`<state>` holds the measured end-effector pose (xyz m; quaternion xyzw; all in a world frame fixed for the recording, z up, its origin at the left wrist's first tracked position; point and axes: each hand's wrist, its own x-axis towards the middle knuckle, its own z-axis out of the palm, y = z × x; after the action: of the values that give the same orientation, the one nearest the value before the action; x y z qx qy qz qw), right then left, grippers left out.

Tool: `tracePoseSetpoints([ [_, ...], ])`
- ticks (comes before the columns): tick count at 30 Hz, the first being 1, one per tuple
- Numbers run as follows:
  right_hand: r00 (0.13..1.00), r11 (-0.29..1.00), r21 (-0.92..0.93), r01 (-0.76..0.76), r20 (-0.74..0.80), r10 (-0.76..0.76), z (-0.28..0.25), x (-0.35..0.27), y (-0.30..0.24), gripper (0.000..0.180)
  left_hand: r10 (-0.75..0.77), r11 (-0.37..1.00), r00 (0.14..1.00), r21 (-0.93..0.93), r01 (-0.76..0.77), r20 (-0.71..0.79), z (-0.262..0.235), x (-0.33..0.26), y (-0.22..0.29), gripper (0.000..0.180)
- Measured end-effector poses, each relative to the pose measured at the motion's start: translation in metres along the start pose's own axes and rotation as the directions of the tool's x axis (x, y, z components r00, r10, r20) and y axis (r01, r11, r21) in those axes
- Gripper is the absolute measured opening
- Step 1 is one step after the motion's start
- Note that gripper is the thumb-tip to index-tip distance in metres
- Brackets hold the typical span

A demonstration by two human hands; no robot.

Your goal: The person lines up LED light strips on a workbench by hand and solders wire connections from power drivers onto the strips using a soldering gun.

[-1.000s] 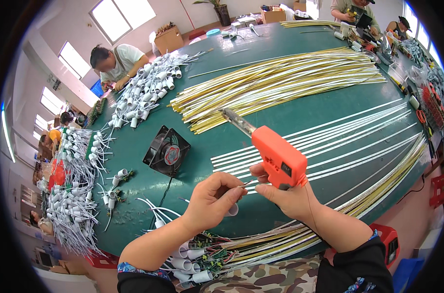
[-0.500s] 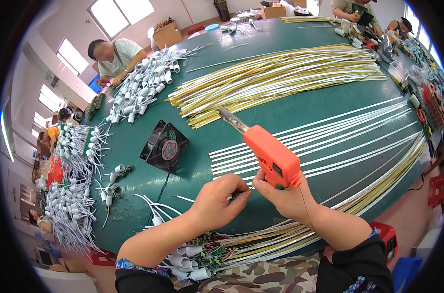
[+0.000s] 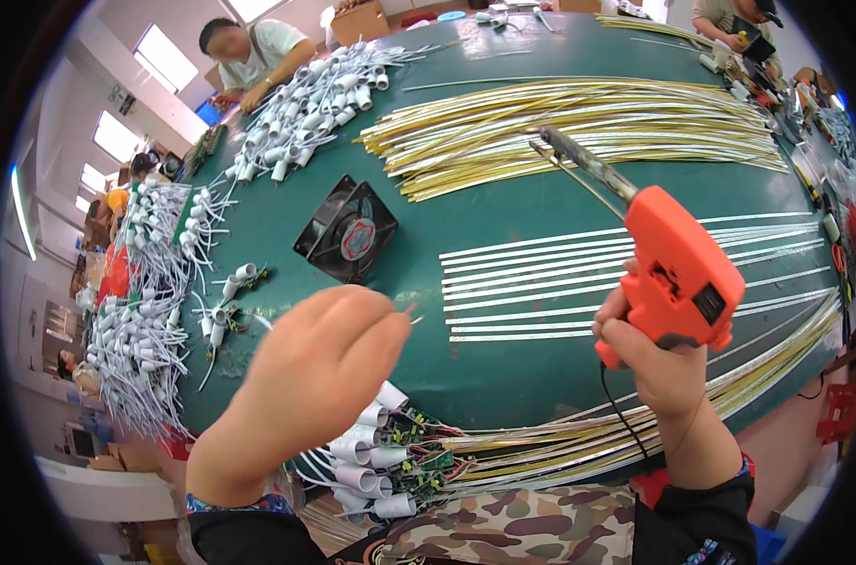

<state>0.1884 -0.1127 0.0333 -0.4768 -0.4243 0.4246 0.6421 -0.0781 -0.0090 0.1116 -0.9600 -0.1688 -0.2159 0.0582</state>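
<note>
Left hand [image 3: 320, 363] pinches thin wires [image 3: 417, 320]; right hand [image 3: 662, 369] curls round a red soldering gun [image 3: 682, 264], its far tip [image 3: 549, 138] best held off skin.

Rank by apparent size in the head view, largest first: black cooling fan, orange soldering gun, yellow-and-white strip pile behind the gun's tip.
1. Yellow-and-white strip pile
2. Orange soldering gun
3. Black cooling fan
Nearness to the camera probably enlarges the gun.
</note>
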Motion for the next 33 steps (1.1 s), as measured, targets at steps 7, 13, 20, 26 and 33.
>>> tracePoseSetpoints([
  [7,0.971,0.977,0.090,-0.191,0.162,0.175,-0.012,-0.022,0.021,0.052,-0.126,0.963,0.952,-0.197,0.185,0.279,0.110,-0.072,-0.023,0.027],
  [13,0.912,0.919,0.094,-0.382,0.197,0.359,-0.012,-0.034,0.031,0.056,-0.174,0.933,0.955,-0.271,0.237,0.239,0.126,-0.077,-0.017,0.026],
  [20,0.877,0.900,-0.023,-0.435,0.217,0.429,-0.004,-0.034,0.036,0.055,-0.249,0.908,0.951,-0.299,0.295,0.183,0.130,-0.073,-0.019,0.021],
  [26,0.878,0.923,-0.098,-0.371,0.286,0.383,-0.005,-0.041,0.030,0.047,-0.126,0.950,0.978,-0.264,0.167,0.165,0.132,-0.069,-0.024,0.021],
  [33,0.899,0.927,-0.264,-0.267,0.278,0.339,0.004,-0.046,0.036,0.040,-0.102,0.953,0.970,-0.259,0.159,0.219,0.133,-0.069,-0.024,0.019],
])
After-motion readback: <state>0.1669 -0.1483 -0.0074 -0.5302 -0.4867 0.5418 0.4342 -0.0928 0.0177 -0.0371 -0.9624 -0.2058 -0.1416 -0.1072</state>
